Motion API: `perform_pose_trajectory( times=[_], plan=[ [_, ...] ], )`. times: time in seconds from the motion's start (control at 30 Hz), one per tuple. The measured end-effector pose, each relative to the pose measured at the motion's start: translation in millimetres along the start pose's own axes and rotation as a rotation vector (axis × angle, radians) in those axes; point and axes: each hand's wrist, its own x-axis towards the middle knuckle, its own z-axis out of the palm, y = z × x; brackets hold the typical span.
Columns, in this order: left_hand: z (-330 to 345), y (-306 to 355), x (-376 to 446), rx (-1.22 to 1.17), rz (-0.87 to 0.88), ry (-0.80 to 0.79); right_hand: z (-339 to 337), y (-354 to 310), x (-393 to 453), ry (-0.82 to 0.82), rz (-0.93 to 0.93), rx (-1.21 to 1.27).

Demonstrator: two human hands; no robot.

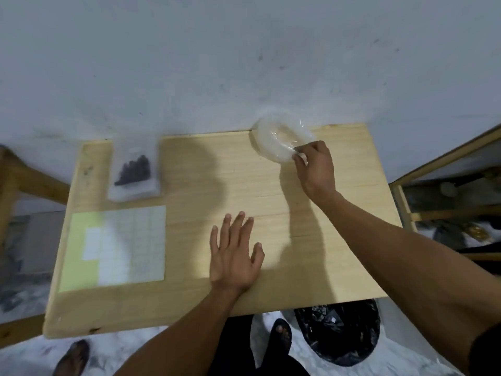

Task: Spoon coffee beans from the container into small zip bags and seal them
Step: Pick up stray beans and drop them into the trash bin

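In the head view, your right hand [315, 165] is pinched shut on the near rim of the clear round container [282, 138], which sits at the far edge of the wooden table [244, 185], touching or nearly touching the wall [244, 63]. Your left hand [234, 253] lies open and flat on the bare wood, well short of that grip and to its left, holding nothing. Motion blur hides what the container holds, and no spoon can be made out. Far to the left of the grip, one zip bag [134, 172] lies flat with a dark clump of coffee beans [134, 169] inside — whether its seal is pressed shut cannot be told. Nearer you than that bag lies a flat sheet [113, 245], pale green and white with a faint grid. Judged from this layout, the step in hand is fetching the container; one bag appears filled. The next move calls for drawing the container toward you and bringing an empty bag to the left hand — none is clearly visible here. The table is light, plain wood. Below its near edge, on a pale marbled floor [271, 324], stands a black plastic bag [341, 332]; a wooden frame [406, 202] stands to the right.
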Motion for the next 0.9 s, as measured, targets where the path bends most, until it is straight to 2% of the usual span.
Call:
perform_pose_trajectory(
  times=[0.17,0.3,0.5,0.6,0.77,0.9],
  plan=[
    [0.6,1.7,-1.4,0.052,-0.006,0.001,-34.8,2.0,-43.3,0.107,-0.210,0.009],
    [1.5,0.1,-1.4,0.067,0.019,0.017,-66.5,21.6,-100.7,0.192,-0.213,0.007],
    [10.0,5.5,-3.8,0.095,0.040,0.039,-118.5,77.3,-205.8,0.234,-0.101,-0.092],
    [8.1,38.9,-3.0,-0.032,-0.025,-0.022,-140.5,105.9,-254.5,0.228,-0.016,-0.118],
    [36.6,138.3,-36.5,-0.098,0.297,-0.129,-171.8,136.0,-334.7,0.308,0.128,-0.111],
    [64.9,171.3,-57.3,0.030,0.278,-0.196,-179.1,161.6,-397.7,0.359,0.296,-0.113]
  ],
)
